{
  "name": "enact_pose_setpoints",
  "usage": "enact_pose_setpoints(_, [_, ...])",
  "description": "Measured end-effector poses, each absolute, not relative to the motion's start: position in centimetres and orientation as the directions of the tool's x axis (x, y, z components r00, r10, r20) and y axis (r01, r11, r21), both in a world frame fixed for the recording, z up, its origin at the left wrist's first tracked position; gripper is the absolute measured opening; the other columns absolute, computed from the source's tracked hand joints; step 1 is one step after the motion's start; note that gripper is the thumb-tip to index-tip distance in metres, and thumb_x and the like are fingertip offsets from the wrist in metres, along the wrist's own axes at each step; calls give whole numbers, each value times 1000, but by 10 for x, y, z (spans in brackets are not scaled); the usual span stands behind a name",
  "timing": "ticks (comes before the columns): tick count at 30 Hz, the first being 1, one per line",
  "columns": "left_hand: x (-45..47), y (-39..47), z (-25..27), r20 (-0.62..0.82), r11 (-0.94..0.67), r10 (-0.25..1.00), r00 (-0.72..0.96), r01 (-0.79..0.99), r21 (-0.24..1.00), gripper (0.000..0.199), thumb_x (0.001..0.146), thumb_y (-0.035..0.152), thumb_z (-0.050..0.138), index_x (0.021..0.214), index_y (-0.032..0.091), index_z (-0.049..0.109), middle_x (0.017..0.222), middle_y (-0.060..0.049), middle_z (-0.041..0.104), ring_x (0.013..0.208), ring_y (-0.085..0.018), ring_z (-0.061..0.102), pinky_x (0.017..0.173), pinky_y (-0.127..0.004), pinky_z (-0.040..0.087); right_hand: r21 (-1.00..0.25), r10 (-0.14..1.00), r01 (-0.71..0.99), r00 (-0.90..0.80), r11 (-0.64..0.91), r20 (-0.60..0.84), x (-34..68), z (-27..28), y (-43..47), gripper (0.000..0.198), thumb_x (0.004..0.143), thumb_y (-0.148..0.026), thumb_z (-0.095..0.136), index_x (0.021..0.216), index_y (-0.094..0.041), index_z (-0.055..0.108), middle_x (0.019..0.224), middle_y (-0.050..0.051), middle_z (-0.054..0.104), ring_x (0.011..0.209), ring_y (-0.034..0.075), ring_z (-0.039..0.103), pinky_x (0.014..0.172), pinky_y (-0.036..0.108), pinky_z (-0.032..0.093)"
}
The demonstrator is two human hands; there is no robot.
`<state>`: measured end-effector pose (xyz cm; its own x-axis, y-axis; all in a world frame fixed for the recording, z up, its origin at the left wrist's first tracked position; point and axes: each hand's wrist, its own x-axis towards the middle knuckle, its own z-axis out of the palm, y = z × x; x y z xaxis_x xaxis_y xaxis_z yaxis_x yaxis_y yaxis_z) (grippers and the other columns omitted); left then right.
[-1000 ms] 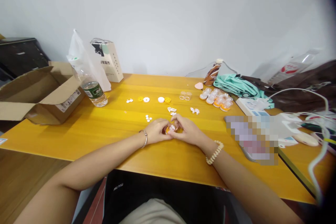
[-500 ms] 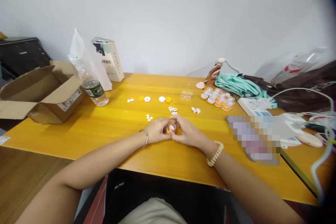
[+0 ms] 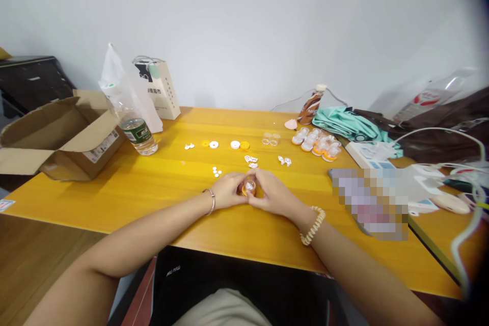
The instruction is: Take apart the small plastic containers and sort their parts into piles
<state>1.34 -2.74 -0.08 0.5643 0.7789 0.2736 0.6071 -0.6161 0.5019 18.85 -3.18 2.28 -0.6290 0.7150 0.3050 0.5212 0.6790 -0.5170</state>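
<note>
Between my fingertips, low over the near middle of the table, is a small round clear case with an orange base and something white inside (image 3: 249, 187). My left hand (image 3: 229, 191) grips its left side, and my right hand (image 3: 269, 191) grips its right side, thumbs toward me. Just beyond lie white lacy butterfly-like pieces (image 3: 251, 159), with more such white pieces (image 3: 284, 161) to the right. Small white discs (image 3: 216, 172) lie to the left of my hands. Farther back are white round parts (image 3: 235, 145), yellow round parts (image 3: 244, 145) and clear rings (image 3: 271, 138).
Several clear-topped orange and white cases (image 3: 317, 143) stand at the back right, near a brown drink bottle (image 3: 311, 105) and teal cloth (image 3: 344, 122). A pixelated flat object (image 3: 369, 204) lies right. Leftward are a water bottle (image 3: 138, 135) and an open cardboard box (image 3: 61, 137).
The case in my fingers has tilted slightly, so its white content shows a little more clearly. My hands keep nearly the same place and grip.
</note>
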Motion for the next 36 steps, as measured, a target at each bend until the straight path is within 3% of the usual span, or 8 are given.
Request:
enact_pose_setpoints(3, [13,-27,-1,267,-602,791,551,623,500,23,67,33,63,71,17,48,66,1,49,60,-12,46,57,-23,36,-535,737,532,-602,657,307,188,22,-32,44,69,-29,61,106,-18,40,85,5,55,76,20,53,68,32,41])
enact_pose_setpoints(7, [13,-27,-2,269,-611,782,563,603,514,22,68,32,63,71,17,47,66,2,49,60,-12,45,56,-22,35,-546,740,536,-619,643,264,189,20,-32,41,73,-27,57,108,-18,38,84,5,56,75,19,53,69,32,42])
enact_pose_setpoints(11, [13,-27,0,248,-600,788,563,617,509,28,68,38,65,71,16,47,66,2,48,60,-12,44,56,-22,34,-566,736,507,-606,650,302,193,19,-28,56,65,-38,67,109,-18,38,98,9,54,84,21,52,75,34,41])
enact_pose_setpoints(15, [12,-28,4,227,-585,792,567,596,551,34,67,45,65,79,17,51,70,1,51,63,-13,47,58,-23,37,-628,756,519,-630,580,177,201,15,-18,62,53,-49,74,99,-19,46,92,5,54,80,20,51,71,32,42])
enact_pose_setpoints(20, [6,-30,7,214,-588,770,601,537,605,47,68,41,65,104,18,46,85,-3,55,71,-15,51,64,-26,42,-678,727,475,-675,561,129,207,12,-9,51,57,-48,73,94,-19,52,89,3,55,82,18,50,73,30,41])
enact_pose_setpoints(25, [1,-34,17,366,-719,683,632,490,494,62,69,30,62,122,17,32,103,-10,48,94,-21,48,83,-36,42,-677,658,385,-727,628,197,205,12,-10,33,70,-43,64,93,-20,58,90,3,56,82,16,51,76,30,42])
enact_pose_setpoints(31, [4,-38,25,399,-816,527,750,314,486,49,82,19,45,129,22,32,119,-9,48,110,-19,44,97,-35,35,-686,648,356,-729,635,221,204,9,-8,25,74,-36,62,90,-17,59,82,3,57,75,14,52,71,28,43])
enact_pose_setpoints(36, [3,-34,20,414,-750,645,642,429,503,39,85,32,47,122,22,42,104,-8,54,98,-19,51,90,-35,40,-672,645,368,-734,643,215,203,10,-8,24,74,-34,61,90,-17,59,80,2,56,72,14,50,67,26,42])
